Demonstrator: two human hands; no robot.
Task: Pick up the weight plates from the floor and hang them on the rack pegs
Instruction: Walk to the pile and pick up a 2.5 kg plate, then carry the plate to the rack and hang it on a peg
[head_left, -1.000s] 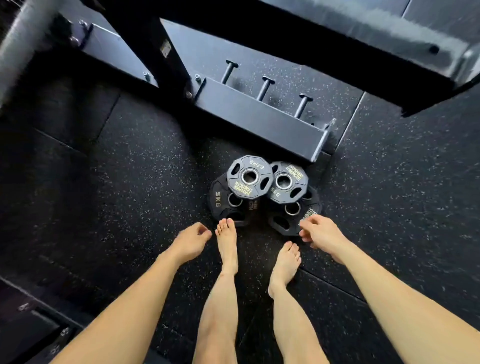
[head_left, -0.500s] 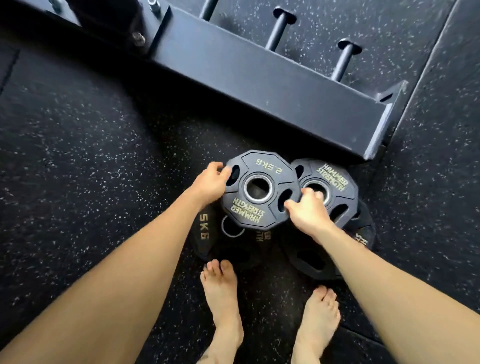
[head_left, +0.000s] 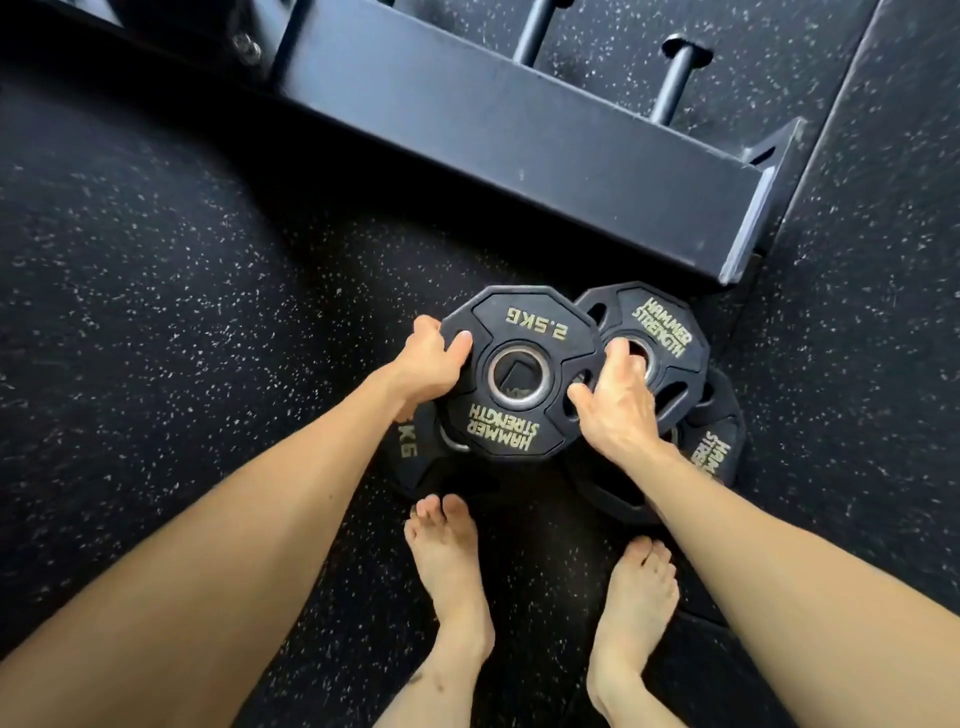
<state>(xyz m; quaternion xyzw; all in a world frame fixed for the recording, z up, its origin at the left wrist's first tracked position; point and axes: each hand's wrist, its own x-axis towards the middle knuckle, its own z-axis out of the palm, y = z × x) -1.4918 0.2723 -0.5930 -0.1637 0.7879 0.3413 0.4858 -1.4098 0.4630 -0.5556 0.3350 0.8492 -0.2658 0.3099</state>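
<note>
A black 2.5 kg plate (head_left: 519, 332) with a steel-ringed centre hole is gripped on both sides. My left hand (head_left: 428, 366) holds its left rim and my right hand (head_left: 615, 400) holds its right rim, fingers in the grip slots. Beside it on the right lies a second small plate (head_left: 662, 332). Under them lie two larger plates: a 5 kg plate (head_left: 410, 457) at the left and another (head_left: 719, 447) at the right. The rack beam (head_left: 519, 130) runs across the top, with two pegs (head_left: 675, 78) behind it.
My bare feet (head_left: 452, 566) stand just in front of the plates on the speckled black rubber floor (head_left: 156, 312). The rack beam ends in a bracket (head_left: 769, 166) at the right. A floor-tile seam runs up the right side.
One second ago my hands hung near my feet, away from the plates. They have since closed on the 2.5 kg plate's rims, and the view has dropped closer to the floor.
</note>
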